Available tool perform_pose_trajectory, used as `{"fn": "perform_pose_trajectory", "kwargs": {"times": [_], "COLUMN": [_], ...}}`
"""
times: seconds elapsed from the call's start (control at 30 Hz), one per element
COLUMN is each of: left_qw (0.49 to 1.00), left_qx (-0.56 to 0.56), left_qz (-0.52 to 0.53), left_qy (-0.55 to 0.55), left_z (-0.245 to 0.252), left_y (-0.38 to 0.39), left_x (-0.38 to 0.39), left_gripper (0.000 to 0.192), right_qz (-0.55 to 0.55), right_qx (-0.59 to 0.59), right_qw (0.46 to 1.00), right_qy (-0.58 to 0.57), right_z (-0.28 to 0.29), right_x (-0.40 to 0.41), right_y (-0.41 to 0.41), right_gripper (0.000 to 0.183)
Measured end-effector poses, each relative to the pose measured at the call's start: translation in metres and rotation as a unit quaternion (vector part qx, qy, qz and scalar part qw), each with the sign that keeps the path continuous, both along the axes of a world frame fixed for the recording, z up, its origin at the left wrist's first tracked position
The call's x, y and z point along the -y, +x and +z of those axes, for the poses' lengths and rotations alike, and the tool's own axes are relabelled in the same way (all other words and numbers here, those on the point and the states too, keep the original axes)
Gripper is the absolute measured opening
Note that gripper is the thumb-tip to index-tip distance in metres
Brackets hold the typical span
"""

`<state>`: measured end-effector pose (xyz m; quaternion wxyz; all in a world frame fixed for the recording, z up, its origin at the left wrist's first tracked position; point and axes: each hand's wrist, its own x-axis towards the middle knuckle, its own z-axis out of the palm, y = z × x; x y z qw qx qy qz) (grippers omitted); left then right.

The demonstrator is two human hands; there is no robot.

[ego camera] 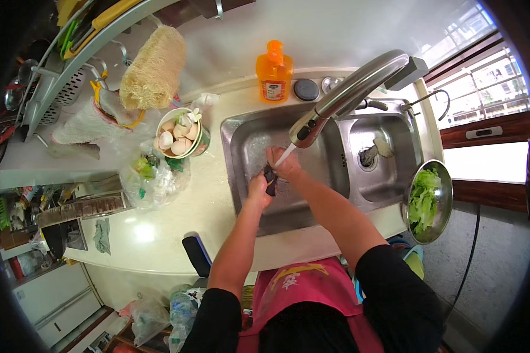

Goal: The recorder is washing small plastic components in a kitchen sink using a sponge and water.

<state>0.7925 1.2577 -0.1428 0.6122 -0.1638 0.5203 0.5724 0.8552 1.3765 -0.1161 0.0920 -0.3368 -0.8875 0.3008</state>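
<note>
Over the larger basin of a steel double sink (331, 189), my left hand (259, 187) is closed around a small dark object (270, 180), whose kind I cannot tell. My right hand (285, 162) is at the object's upper end, under a stream of water from the pull-out faucet (307, 128); its fingers are partly hidden by the stream. The smaller basin holds a pale, flat piece (383, 147) and something grey at its drain (368, 156). A steel bowl of green lettuce leaves (425, 198) rests tilted at the sink's right edge.
An orange soap bottle (274, 73) stands behind the sink. On the left of the counter (168, 238) are a tub of eggshells (181, 137), a plastic bag with scraps (152, 181) and a dark phone-like object (197, 256). A loofah (154, 68) hangs above.
</note>
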Motion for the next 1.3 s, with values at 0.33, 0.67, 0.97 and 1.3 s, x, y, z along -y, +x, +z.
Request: {"fn": "perform_pose_trajectory", "kwargs": {"times": [0.33,0.67,0.97,1.3], "left_qw": [0.993,0.991,0.971,0.991], "left_qx": [0.036,0.036,0.151,0.027], "left_qz": [0.083,0.035,0.099,-0.029], "left_qy": [0.072,0.125,0.155,0.129], "left_z": [-0.006,0.014,0.037,0.031], "left_y": [-0.015,-0.002,0.004,-0.008], "left_x": [-0.027,-0.026,-0.032,-0.017], "left_gripper": [0.033,0.040,0.041,0.037], "right_qz": [-0.047,-0.179,0.008,-0.104], "right_qx": [-0.112,-0.291,-0.071,-0.123], "right_qw": [0.952,0.833,0.981,0.843], "right_qy": [-0.280,-0.435,-0.181,-0.514], "right_z": [-0.002,0.000,0.042,0.040], "right_x": [0.040,0.044,0.020,-0.012], "right_y": [0.035,0.044,0.040,0.057], "right_gripper": [0.020,0.037,0.026,0.022]}}
